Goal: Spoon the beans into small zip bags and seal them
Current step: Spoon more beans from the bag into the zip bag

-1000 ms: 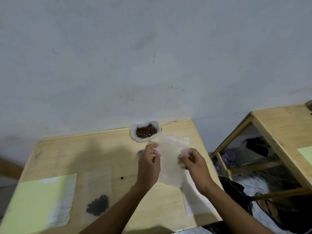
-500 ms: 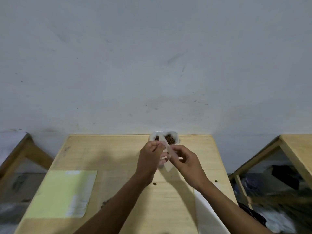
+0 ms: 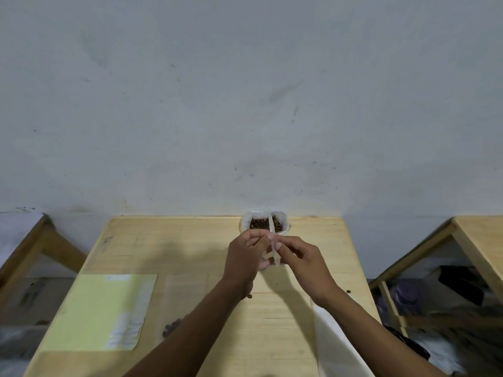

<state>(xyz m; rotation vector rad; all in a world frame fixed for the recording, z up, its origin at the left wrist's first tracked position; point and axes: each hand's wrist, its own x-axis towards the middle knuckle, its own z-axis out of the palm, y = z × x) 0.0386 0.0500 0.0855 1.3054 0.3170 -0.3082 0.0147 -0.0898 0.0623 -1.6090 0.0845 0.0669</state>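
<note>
A small clear zip bag [image 3: 273, 242], seen edge-on, is pinched between the left hand [image 3: 245, 257] and right hand [image 3: 300, 261] above the wooden table [image 3: 190, 254], just before the white container of beans [image 3: 263, 223] at the far edge.

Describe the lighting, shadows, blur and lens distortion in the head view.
Head view: dim, flat light; the left hand and right hand, pinching the zip bag, cast soft shadows on the table; wide-angle bending splays the table edges; lower corners smear; the bowl of beans stays fairly sharp; no glare.
</note>
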